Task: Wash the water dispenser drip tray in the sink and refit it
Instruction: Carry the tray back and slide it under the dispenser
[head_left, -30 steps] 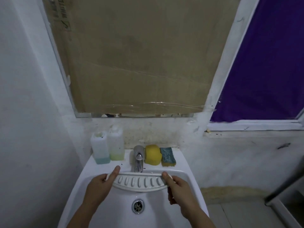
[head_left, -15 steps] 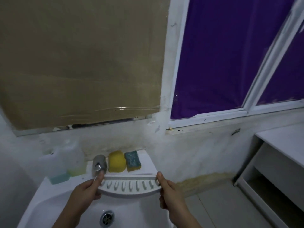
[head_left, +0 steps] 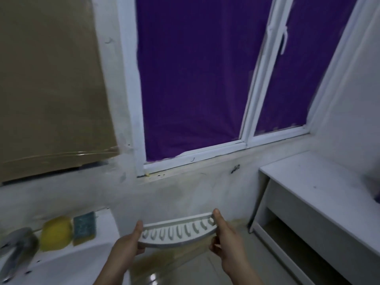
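The white curved drip tray, with a row of slots along its top, is held level in the air to the right of the sink, over the floor. My left hand grips its left end, thumb on top. My right hand grips its right end the same way. The sink sits at the lower left with its chrome tap at the frame's edge.
A yellow sponge and a blue-green scouring sponge lie on the sink's back ledge. A white shelf unit stands at the right. A window with purple covering and cardboard fill the wall ahead.
Both hands have carried the drip tray out of the sink and to the right. My view has swung right, so the bottles have left the frame and the shelf unit has come in.
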